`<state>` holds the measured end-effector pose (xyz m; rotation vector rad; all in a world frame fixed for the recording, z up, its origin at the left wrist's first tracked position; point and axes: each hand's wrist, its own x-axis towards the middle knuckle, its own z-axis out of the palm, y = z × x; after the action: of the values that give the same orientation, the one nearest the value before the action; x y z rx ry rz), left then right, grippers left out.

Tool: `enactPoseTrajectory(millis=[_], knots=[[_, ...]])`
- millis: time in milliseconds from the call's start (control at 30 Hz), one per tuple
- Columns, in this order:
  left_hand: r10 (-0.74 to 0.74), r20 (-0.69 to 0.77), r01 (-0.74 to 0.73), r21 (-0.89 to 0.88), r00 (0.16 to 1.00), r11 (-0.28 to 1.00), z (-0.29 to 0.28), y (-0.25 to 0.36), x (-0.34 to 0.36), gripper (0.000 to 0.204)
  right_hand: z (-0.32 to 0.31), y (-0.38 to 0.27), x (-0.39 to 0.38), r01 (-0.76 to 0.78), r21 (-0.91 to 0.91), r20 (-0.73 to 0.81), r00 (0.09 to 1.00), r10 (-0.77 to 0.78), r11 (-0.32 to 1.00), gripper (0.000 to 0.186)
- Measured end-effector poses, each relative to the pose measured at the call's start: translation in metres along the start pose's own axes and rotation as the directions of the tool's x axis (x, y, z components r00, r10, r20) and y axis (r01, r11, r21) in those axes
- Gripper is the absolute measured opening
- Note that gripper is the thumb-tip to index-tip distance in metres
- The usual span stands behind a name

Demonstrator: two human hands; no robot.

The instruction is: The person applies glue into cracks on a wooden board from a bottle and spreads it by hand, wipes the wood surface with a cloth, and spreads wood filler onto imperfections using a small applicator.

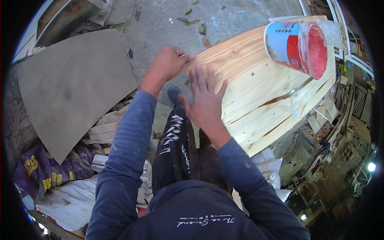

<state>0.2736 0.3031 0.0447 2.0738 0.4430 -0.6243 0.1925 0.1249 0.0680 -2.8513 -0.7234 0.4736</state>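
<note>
A pale wooden panel point(248, 96) made of several joined boards, with dark cracks in its grain, lies to my right. At its left corner my left hand point(170, 64) is closed, thumb against the fingers; what it pinches there is too small to make out. My right hand point(206, 96) is stretched flat with fingers spread, over the panel's near left edge, its fingertips smeared by motion. Whether the right palm presses on the wood cannot be told. On the panel's far right rests a blue, white and red paint bucket point(286, 46), its red-stained opening facing right.
A grey flat sheet point(76, 84) leans at the left, above a purple sack point(60, 168) and a white sack point(72, 200). Dry leaves dot the concrete floor point(160, 24). Scrap wood point(344, 132) is piled at the right, and white bags point(268, 166) sit below the panel.
</note>
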Motion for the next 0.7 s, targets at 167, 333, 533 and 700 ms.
enactPoseTrajectory(millis=[167,333,533,700], knots=[[-0.014,0.071,0.012,0.025,0.997,1.0,-0.004,-0.004,-0.002,0.04,0.001,-0.022,0.004,0.007,0.037,-0.013,1.0,-0.007,0.999,0.077],[-0.012,-0.11,0.001,-0.102,0.994,0.995,-0.014,-0.055,-0.019,0.043,0.014,0.004,0.001,0.195,0.21,-0.282,0.95,-0.132,0.958,0.066],[-0.247,-0.307,0.21,-0.149,0.919,0.966,-0.01,-0.129,-0.065,0.043,0.039,-0.085,-0.022,0.298,0.615,0.359,0.719,-0.595,0.73,0.032],[-0.228,-0.388,0.199,-0.115,0.893,0.973,-0.017,-0.128,-0.091,0.039,0.069,-0.088,-0.15,0.383,0.643,0.1,0.816,-0.569,0.663,0.02]])
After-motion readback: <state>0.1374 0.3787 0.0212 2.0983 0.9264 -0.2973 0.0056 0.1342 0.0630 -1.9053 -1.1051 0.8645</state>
